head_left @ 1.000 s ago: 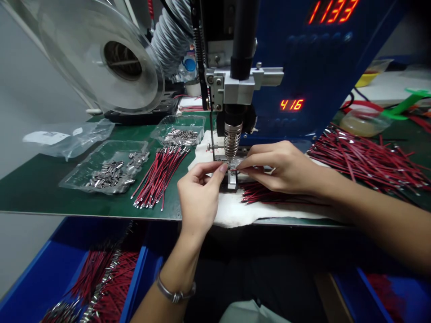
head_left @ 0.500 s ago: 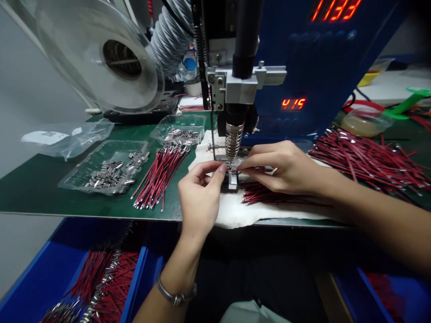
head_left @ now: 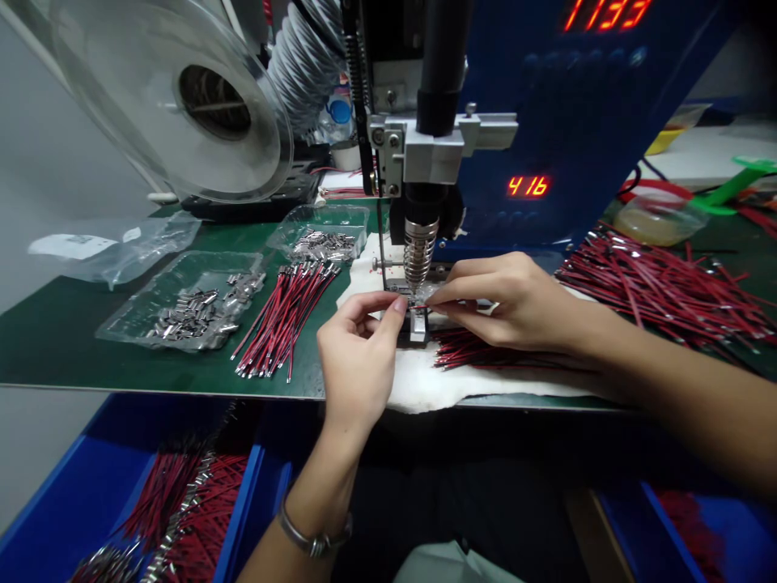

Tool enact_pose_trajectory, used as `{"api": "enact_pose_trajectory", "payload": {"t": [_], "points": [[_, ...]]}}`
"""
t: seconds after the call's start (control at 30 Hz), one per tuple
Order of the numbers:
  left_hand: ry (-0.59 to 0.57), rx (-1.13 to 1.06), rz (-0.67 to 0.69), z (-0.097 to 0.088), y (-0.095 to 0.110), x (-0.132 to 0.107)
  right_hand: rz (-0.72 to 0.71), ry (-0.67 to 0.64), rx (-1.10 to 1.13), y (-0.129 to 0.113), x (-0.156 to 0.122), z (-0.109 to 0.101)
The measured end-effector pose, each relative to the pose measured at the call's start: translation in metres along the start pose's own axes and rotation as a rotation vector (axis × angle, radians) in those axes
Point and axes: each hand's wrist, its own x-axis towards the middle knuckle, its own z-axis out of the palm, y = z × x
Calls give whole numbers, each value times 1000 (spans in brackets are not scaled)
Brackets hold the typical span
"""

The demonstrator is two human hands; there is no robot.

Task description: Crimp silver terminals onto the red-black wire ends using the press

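My left hand [head_left: 359, 348] is closed in a pinch at the left side of a small metal fixture [head_left: 418, 325]. What its fingertips hold is hidden. From the other side, my right hand [head_left: 507, 300] pinches a short red wire [head_left: 420, 307] that lies across the fixture. Directly above the fingertips stands the soldering machine's tip with its spring-wound holder [head_left: 420, 251]. Under my right hand, a bundle of red and black wires [head_left: 464, 350] rests on a white cloth [head_left: 418, 389].
Left of my hands lie a wire bundle [head_left: 285, 316] and clear trays [head_left: 125, 320] of small silver metal parts. A larger wire pile [head_left: 661, 291] is at the right. Behind stands the blue machine housing [head_left: 546, 235] with red digits. Blue bins [head_left: 73, 486] sit below the table edge.
The lower display has gone from 415 to 416. The view has shifted slightly; both hands keep their places at the fixture.
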Motion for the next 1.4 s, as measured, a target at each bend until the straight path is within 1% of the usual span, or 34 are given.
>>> {"api": "enact_pose_trajectory", "payload": {"t": [0.4, 0.77, 0.97, 1.23, 1.4], "points": [[34, 3, -33, 1, 2, 1, -5, 5, 13, 2, 0, 0], [13, -42, -62, 1, 1, 3, -16, 5, 1, 2, 0, 0], [14, -110, -32, 2, -2, 3, -25, 20, 3, 1, 0, 0], [11, -84, -24, -1, -2, 2, -30, 26, -5, 0, 0, -1], [-2, -77, -31, -1, -3, 3, -3, 49, -7, 0, -1, -3]]}}
